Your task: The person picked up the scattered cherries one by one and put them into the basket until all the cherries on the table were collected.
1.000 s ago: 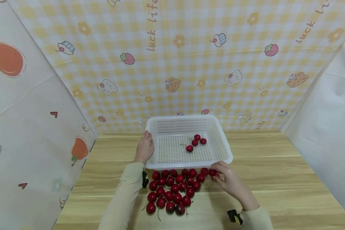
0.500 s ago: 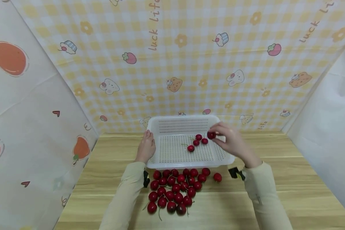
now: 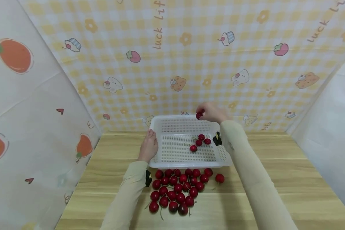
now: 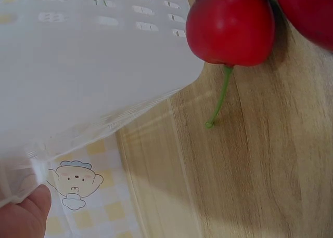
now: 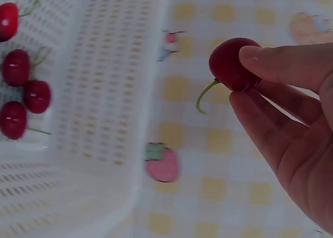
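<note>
My right hand (image 3: 211,111) pinches a dark red cherry (image 5: 234,64) with a green stem between thumb and fingers. It is up at the far rim of a white plastic basket (image 3: 187,165); in the right wrist view the cherry hangs beside the basket, over the patterned cloth. My left hand (image 3: 149,147) holds the basket's left rim; in the left wrist view only a fingertip (image 4: 39,199) shows against it. Inside the basket, several cherries (image 3: 199,142) lie right of centre.
Many loose cherries (image 3: 178,187) lie on the wooden table (image 3: 276,179) before the basket. A single cherry (image 3: 219,178) lies apart on their right. Behind the basket rises a yellow checked cloth (image 3: 187,64); a white sheet (image 3: 40,115) stands at the left.
My right hand has picked a cherry from the table's right side and carried it up and over the basket to its far rim. The left hand stays on the basket.
</note>
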### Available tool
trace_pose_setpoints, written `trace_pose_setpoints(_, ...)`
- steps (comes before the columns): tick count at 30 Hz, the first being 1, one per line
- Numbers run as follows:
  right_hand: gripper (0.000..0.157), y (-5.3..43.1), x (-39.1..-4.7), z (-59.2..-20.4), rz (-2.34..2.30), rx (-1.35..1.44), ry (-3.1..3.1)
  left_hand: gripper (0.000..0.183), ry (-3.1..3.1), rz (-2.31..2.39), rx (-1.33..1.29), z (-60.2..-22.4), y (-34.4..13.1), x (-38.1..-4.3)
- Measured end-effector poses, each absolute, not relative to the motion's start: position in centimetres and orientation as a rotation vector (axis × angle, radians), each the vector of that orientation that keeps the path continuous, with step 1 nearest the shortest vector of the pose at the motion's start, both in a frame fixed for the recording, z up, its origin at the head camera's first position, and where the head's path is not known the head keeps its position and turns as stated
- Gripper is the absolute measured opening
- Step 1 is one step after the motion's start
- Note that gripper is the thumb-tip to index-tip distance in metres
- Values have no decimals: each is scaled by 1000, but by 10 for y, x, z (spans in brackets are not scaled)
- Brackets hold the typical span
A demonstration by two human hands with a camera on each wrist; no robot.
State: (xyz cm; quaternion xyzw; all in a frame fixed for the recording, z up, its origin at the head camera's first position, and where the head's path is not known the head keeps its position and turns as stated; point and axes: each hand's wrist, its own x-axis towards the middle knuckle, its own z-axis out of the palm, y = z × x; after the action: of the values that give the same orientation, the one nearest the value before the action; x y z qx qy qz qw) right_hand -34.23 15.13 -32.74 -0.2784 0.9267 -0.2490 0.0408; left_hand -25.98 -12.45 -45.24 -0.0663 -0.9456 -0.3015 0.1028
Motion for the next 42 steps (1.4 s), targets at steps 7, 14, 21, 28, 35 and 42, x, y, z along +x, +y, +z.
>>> trace_pose_setpoints(7, 30, 139, -364, -370, -654, -561, 2730, 39, -2793, -892, -221, -453, -120, -261)
trace_pose_setpoints(14, 33, 131, -359, -400, -556, -404, 2653, 38, -2771, -863, -231, -454, -119, -261)
trace_pose_setpoints(21, 32, 127, -354, -415, -545, -344, 2625, 39, -2773, -889, -221, -455, -117, -261)
trace_pose_setpoints(28, 35, 132, -357, -422, -568, -366, 2628, 38, -2753, -848, -241, -455, -117, -261)
trace_pose_setpoints(35, 35, 137, -352, -403, -782, -574, 2619, 39, -2770, -865, -208, -457, -120, -263)
trace_pose_setpoints(42, 28, 143, -294, -354, -965, -989, 2760, 39, -2787, -891, -180, -458, -125, -263)
